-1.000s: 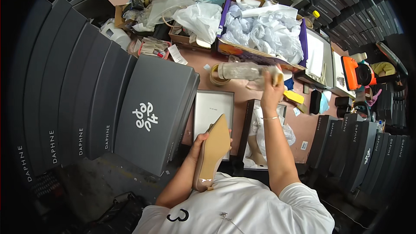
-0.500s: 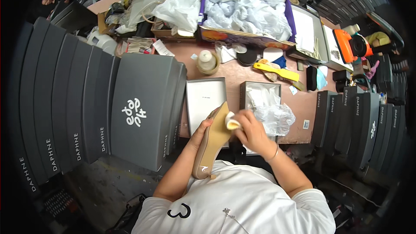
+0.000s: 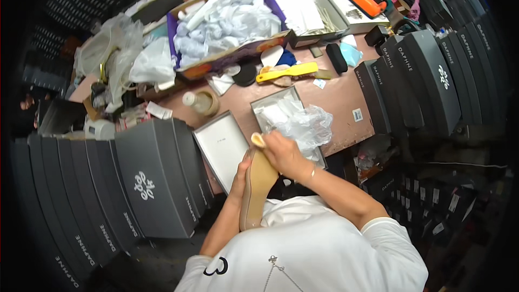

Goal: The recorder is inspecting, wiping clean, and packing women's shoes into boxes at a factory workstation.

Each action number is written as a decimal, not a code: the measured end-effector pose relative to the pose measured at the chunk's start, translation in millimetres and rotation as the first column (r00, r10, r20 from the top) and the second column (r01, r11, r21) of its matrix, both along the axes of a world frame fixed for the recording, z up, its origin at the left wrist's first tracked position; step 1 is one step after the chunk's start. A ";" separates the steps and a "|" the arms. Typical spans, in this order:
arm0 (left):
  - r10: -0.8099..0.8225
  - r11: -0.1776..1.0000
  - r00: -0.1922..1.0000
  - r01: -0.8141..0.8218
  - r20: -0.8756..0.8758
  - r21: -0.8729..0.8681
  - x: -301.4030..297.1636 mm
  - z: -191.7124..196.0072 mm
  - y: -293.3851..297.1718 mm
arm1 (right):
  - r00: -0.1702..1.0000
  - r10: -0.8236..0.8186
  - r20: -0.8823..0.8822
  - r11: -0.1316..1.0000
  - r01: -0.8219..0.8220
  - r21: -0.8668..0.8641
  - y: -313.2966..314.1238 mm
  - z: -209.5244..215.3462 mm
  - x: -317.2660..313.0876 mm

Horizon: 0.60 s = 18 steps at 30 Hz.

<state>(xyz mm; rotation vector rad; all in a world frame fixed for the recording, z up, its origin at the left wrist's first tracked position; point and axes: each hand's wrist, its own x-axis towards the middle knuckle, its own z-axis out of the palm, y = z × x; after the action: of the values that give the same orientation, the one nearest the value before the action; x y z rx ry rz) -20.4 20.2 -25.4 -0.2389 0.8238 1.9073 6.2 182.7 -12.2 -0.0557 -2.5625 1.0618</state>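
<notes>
In the head view, your left hand [image 3: 241, 177] is wrapped around the side of a tan shoe [image 3: 260, 177], gripping it with the sole turned up. The shoe lies just right of that hand, its toe pointing away from you and its heel end down against your white shirt [image 3: 319, 243]. Your right hand [image 3: 286, 154] pinches a small pale pad [image 3: 258, 140] between thumb and fingers; the pad sits at the left of that hand, at the toe tip, and seems to touch it, though your fingers partly hide the contact.

The step in hand looks like rubbing the sole near the toe. For the next stroke, you would want your left hand to brace the shoe firmly, and your right to press the pad lightly and evenly without letting it slip over the edge.

Beyond your left hand lies a shallow white-lined tray [image 3: 221, 143]; past it stands a pale bottle [image 3: 194, 101]. Just beyond your right hand is an open box [image 3: 273, 95] with crumpled clear plastic [image 3: 311, 124] spilling over its side, and farther past that lies a yellow-handled brush [image 3: 292, 71].
</notes>
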 end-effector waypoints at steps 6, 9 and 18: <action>0.032 0.997 0.999 -0.033 0.020 0.071 2.1 -5.8 -7.8 | 1.000 0.029 0.004 0.999 -0.029 0.021 -23.8 10.8 16.6; 0.033 0.999 0.999 -0.033 0.013 0.020 -14.0 -8.2 -5.9 | 0.993 0.100 -0.070 0.995 -0.099 0.024 -22.7 27.8 8.7; 0.129 0.988 0.992 -0.127 0.013 -0.092 -5.7 0.9 -0.8 | 0.943 0.329 -0.055 0.943 -0.331 -0.027 -39.8 39.7 20.7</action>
<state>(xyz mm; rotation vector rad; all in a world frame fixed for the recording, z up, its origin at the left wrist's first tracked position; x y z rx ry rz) -26.1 19.4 -24.5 -0.3726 0.9023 1.9858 27.0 143.0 27.5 0.4005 -2.5636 1.2084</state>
